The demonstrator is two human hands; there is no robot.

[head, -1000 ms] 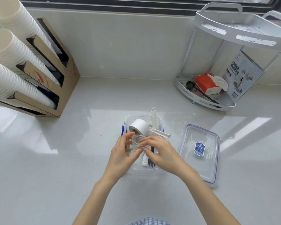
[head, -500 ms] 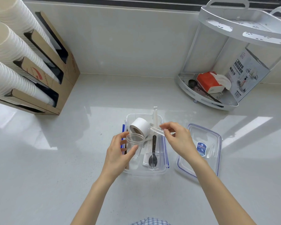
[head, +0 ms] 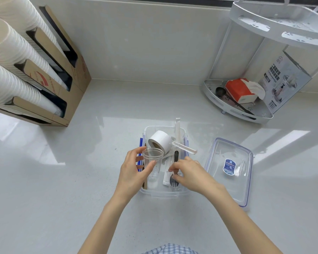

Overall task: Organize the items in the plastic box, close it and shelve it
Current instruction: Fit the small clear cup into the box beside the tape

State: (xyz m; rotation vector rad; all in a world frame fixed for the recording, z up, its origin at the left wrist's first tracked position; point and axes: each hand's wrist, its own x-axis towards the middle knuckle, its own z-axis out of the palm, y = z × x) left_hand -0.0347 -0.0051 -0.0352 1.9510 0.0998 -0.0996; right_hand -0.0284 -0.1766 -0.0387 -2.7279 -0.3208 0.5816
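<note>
Right hand (head: 190, 173): fingers pinched on black fork (head: 173, 177) inside plastic box (head: 163, 192) on surface (head: 62, 180). Left hand (head: 134, 171): fingers curled around clear cup (head: 152, 162). Lay fork flat along box, nest cup upright beside tape roll (head: 159, 142). Lid (head: 229, 169) lies right; shelf (head: 242, 105) beyond. Half second earlier, right hand was at clear tongs (head: 184, 148).
</note>
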